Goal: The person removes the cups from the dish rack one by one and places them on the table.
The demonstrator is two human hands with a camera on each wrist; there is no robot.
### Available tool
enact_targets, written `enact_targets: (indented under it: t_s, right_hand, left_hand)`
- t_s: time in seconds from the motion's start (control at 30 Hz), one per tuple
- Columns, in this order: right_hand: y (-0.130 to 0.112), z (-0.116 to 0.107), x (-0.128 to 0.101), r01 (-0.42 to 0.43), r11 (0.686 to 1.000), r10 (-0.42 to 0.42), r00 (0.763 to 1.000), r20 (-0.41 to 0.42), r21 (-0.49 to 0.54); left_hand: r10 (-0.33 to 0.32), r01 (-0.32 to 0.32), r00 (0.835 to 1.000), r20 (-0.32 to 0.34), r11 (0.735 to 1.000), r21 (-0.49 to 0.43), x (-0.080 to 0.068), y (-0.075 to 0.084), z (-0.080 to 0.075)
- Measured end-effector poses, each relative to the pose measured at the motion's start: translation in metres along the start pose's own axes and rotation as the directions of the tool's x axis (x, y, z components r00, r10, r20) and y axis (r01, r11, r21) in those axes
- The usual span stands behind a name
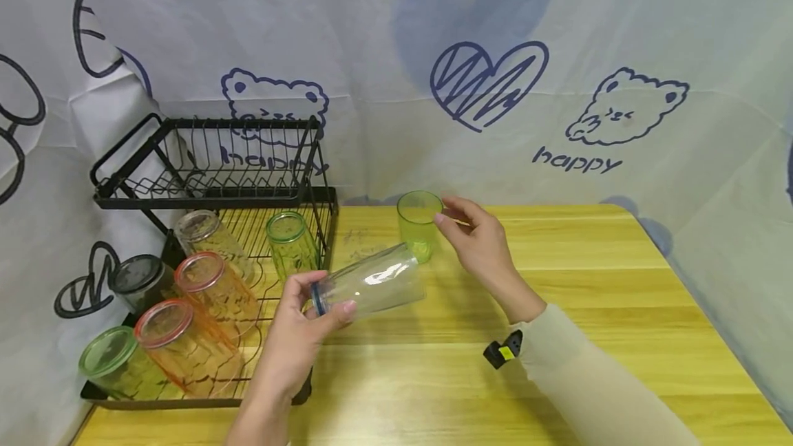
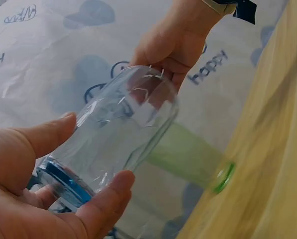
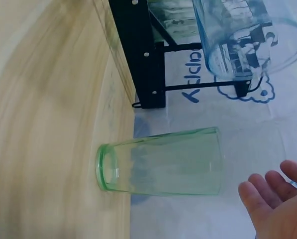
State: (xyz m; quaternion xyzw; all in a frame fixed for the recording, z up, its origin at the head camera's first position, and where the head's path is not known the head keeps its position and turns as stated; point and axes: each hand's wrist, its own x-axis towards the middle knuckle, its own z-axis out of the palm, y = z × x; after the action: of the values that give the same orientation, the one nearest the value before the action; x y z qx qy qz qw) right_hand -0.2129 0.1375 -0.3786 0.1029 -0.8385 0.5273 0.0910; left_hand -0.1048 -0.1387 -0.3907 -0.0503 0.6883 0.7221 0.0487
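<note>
My left hand [image 1: 296,332] grips a clear drinking glass [image 1: 378,284] around its thick bluish base. The glass is held tilted in the air above the table, its mouth pointing right. Upright on the wooden table stands a pale green glass [image 1: 416,222], wide end up. Close to that rim is my right hand [image 1: 482,248], its fingers loosely bent. In the right wrist view, the right fingertips [image 3: 247,191] are apart from the green glass and nothing is between them. The left wrist view shows the left thumb and fingers on either side of the clear glass's base.
A black two-tier wire rack [image 1: 204,198] stands on the left. Several upside-down glasses sit on its lower tier, including orange ones [image 1: 192,356], green ones [image 1: 292,243] and a dark one [image 1: 142,281]. A printed cloth [image 1: 372,40] hangs behind the wooden table [image 1: 588,294].
</note>
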Motion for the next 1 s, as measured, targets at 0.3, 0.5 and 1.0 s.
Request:
enact_targets:
  t_s: [0.3, 0.5, 1.0]
  right_hand:
    - [-0.001, -0.019, -0.023, -0.067, 0.989, 0.038, 0.977, 0.209, 0.135]
    - [-0.007, -0.033, -0.034, -0.121, 0.983, 0.054, 0.908, 0.416, 0.135]
    - [-0.014, -0.045, -0.046, -0.108, 0.988, 0.049, 0.902, 0.429, 0.113]
  left_hand:
    - [-0.008, 0.017, 0.999, 0.039, 0.970, -0.243, 0.007, -0.018, 0.029]
    - [-0.004, 0.042, 0.995, 0.102, 0.927, -0.373, 0.013, -0.029, 0.048]
    - [0.028, 0.032, 0.987, 0.160, 0.933, -0.359, 0.015, -0.045, 0.070]
